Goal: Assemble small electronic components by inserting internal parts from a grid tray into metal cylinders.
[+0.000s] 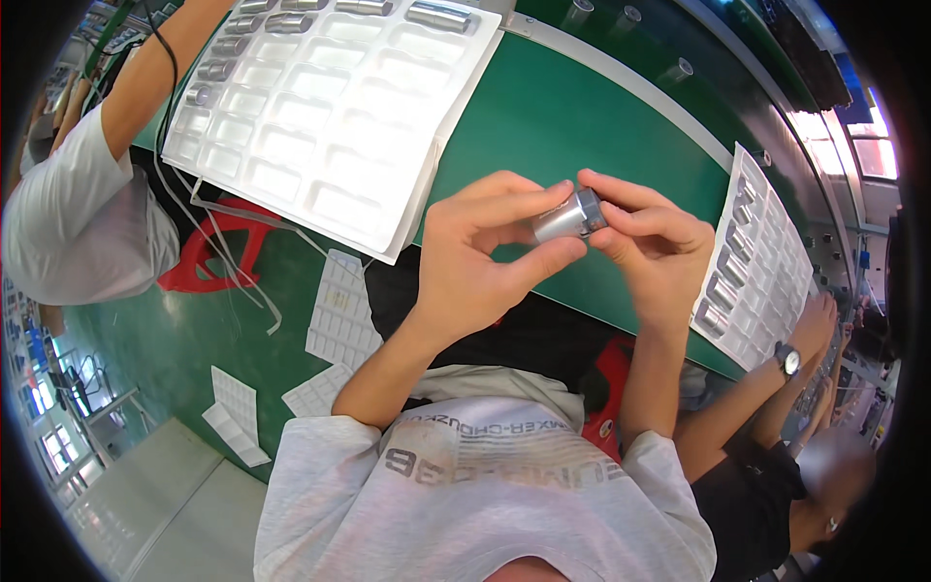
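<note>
Between my two hands is a small silver metal cylinder (561,222) with a dark grey ring or cap at its right end. It lies tilted, its capped end a little higher. My left hand (490,238) grips the silver body between thumb and fingers. With thumb and fingertips, my right hand (655,233) pinches the dark end. Both hands are above the green bench top (543,116). To their left, a white moulded tray (364,218) has silver cylinders in its far row and left column; its other visible pockets hold nothing.
A second white tray (771,276) with silver cylinders lies at the right, near a co-worker's arm with a watch (789,361). Another person's arm (160,73) reaches over the left tray. A cable (173,97) hangs there. Discarded trays (344,306) and a red stool (218,247) are below.
</note>
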`<state>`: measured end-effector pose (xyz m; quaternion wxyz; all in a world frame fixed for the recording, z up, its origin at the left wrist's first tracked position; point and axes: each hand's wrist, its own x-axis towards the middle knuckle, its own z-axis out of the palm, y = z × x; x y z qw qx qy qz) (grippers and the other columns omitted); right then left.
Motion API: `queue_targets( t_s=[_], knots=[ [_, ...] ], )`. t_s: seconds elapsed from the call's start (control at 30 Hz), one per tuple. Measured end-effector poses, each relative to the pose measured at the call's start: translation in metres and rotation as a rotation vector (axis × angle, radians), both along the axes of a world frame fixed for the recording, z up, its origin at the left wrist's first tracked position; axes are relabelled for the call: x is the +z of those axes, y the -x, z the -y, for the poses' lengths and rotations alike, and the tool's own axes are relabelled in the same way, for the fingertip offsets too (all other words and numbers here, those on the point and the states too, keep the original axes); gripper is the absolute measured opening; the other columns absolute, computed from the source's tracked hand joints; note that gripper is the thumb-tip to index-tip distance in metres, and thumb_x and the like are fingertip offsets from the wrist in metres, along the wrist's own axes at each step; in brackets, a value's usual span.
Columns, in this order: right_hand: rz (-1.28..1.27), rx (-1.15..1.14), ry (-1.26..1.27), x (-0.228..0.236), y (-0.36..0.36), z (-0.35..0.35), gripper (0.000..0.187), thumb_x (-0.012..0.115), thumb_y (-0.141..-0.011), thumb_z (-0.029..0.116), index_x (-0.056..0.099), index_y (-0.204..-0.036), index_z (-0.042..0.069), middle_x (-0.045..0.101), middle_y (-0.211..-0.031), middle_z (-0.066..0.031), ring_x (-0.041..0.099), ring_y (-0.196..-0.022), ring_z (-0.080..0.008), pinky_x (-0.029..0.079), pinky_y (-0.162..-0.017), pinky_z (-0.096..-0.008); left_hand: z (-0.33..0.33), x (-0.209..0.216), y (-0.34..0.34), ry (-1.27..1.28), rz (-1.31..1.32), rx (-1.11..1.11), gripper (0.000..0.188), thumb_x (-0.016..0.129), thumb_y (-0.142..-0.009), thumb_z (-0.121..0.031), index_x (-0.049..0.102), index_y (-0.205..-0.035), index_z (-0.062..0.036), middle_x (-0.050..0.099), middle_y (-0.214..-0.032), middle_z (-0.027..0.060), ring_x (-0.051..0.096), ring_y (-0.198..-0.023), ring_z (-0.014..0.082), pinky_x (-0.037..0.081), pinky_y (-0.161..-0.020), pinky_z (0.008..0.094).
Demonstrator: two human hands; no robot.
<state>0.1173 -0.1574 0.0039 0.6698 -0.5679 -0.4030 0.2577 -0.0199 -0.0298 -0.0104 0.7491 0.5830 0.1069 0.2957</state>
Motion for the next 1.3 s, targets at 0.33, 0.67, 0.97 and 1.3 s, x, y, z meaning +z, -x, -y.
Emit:
queue_targets(
  t_s=[0.33,0.67,0.97,1.3],
  knots=[
    [0.848,-0.509,-0.004,-0.012,0.022,-0.026,0.041,0.078,-0.064,-0.005,0.068,-0.104,-0.003,0.070,-0.104,-0.0170,0.069,-0.094,-0.0287,0.056,-0.088,-0.0398,0.013,0.006,-0.011,0.396,-0.072,-0.018,0.033,0.073,-0.077,0.012,0.062,-0.109,0.0123,0.068,-0.100,0.0187,0.068,-0.088,0.0184,0.058,-0.080,0.0280],
    [0.390,-0.085,0.185,-0.005,-0.004,-0.028,0.037,0.080,-0.067,-0.003,0.069,-0.103,-0.002,0.067,-0.109,-0.0163,0.066,-0.098,-0.0252,0.055,-0.086,-0.0349,-0.022,-0.018,-0.020,0.368,-0.177,-0.053,0.039,0.071,-0.080,0.009,0.048,-0.111,0.0031,0.067,-0.101,0.0224,0.070,-0.090,0.0210,0.058,-0.078,0.0284],
    [1.177,-0.774,0.562,-0.049,-0.327,-0.021,0.037,0.072,-0.080,0.018,0.067,-0.116,0.010,0.069,-0.110,-0.0136,0.068,-0.101,-0.0248,0.052,-0.087,-0.0337,-0.102,0.008,0.018,-0.571,-0.208,0.438,0.024,0.063,-0.087,0.002,0.060,-0.112,0.0021,0.070,-0.104,0.0123,0.068,-0.096,0.0199,0.053,-0.086,0.0301],
    [1.181,-0.646,0.868,-0.066,-0.320,-0.041,0.060,0.071,-0.081,0.032,0.054,-0.134,0.009,0.060,-0.129,-0.0175,0.056,-0.121,-0.0337,0.044,-0.101,-0.0410,-0.437,-0.075,0.183,-1.611,-0.731,0.682,0.032,0.059,-0.077,0.002,0.068,-0.108,-0.0040,0.068,-0.108,0.0186,0.063,-0.104,0.0345,0.048,-0.093,0.0399]
  ],
)
